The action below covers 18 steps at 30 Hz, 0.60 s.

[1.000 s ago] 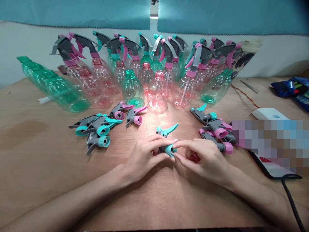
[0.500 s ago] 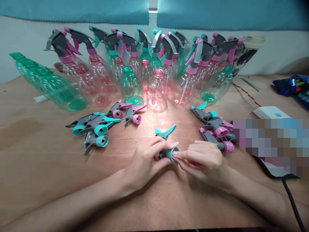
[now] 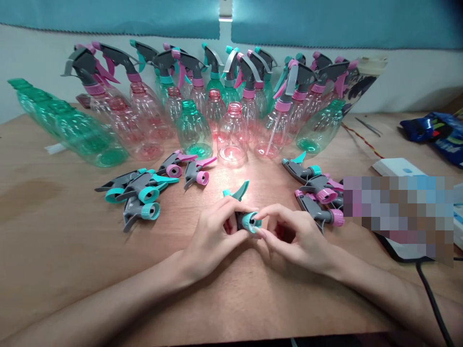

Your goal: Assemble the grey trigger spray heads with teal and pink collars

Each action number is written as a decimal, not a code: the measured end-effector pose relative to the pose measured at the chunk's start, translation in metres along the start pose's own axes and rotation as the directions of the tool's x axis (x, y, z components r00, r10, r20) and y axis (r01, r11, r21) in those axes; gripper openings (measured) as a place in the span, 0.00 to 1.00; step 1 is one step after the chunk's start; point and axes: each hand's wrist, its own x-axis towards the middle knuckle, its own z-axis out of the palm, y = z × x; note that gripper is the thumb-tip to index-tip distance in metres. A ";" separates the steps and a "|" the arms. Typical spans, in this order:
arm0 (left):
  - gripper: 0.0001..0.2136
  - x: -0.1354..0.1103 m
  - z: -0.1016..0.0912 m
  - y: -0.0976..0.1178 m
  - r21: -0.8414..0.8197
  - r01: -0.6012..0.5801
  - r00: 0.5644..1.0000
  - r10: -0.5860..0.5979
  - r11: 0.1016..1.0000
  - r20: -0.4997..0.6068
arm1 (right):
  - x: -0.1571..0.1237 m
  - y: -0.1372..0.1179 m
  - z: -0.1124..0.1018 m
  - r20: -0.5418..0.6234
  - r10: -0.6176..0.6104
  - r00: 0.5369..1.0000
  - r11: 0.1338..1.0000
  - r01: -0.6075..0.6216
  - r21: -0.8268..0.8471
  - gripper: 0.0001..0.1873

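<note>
Spray head (image 3: pixel 241 220) in the left hand (image 3: pixel 211 233), its teal collar (image 3: pixel 247 222) turned toward the right hand (image 3: pixel 302 236).
The left hand, the nearer one, grasps the grey body over the desk (image 3: pixel 224 308); the right hand's fingertips are at the collar rim, but whether they grip, one cannot tell. Beyond, a green bottle (image 3: pixel 195 129) stands uncapped, and a pink bottle (image 3: pixel 280 135) contains a thin tube (image 3: pixel 272 137).
</note>
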 end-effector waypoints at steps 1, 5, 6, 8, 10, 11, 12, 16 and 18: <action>0.09 0.000 0.000 0.000 0.004 0.003 1.000 -0.003 1.000 0.010 | 0.000 0.000 0.000 0.002 0.006 1.000 1.000 -0.006 -0.009 0.09; 0.09 0.001 0.001 0.001 0.004 0.039 0.998 -0.039 0.999 0.041 | 0.003 0.001 -0.002 -0.003 -0.002 1.000 0.999 0.002 -0.053 0.08; 0.09 0.001 0.002 0.001 0.001 0.040 0.998 -0.040 0.999 0.045 | 0.004 0.001 -0.003 -0.009 -0.018 1.000 0.997 0.017 -0.072 0.08; 0.08 0.001 0.002 0.001 -0.007 0.030 0.998 -0.030 1.000 0.051 | 0.005 0.000 -0.004 -0.031 -0.064 0.997 0.991 0.060 -0.123 0.08; 0.08 0.002 0.001 0.001 -0.013 0.025 0.998 -0.024 1.000 0.055 | 0.006 -0.003 -0.004 -0.062 -0.118 0.991 0.977 0.105 -0.184 0.07; 0.08 0.003 0.001 0.001 -0.017 0.025 0.998 -0.024 1.000 0.057 | 0.006 -0.004 -0.004 -0.080 -0.146 0.986 0.968 0.125 -0.216 0.06; 0.08 0.003 0.000 0.001 -0.024 0.027 0.998 -0.026 0.999 0.063 | 0.006 -0.005 -0.003 -0.105 -0.177 0.979 0.956 0.146 -0.253 0.06; 0.10 0.006 -0.002 0.003 -0.073 0.041 0.995 -0.035 0.996 0.089 | 0.006 -0.006 -0.001 -0.199 -0.298 0.934 0.894 0.200 -0.401 0.05; 0.12 0.007 -0.002 0.004 -0.093 0.051 0.993 -0.040 0.994 0.107 | 0.007 -0.004 -0.003 -0.173 -0.324 0.930 0.890 0.238 -0.389 0.05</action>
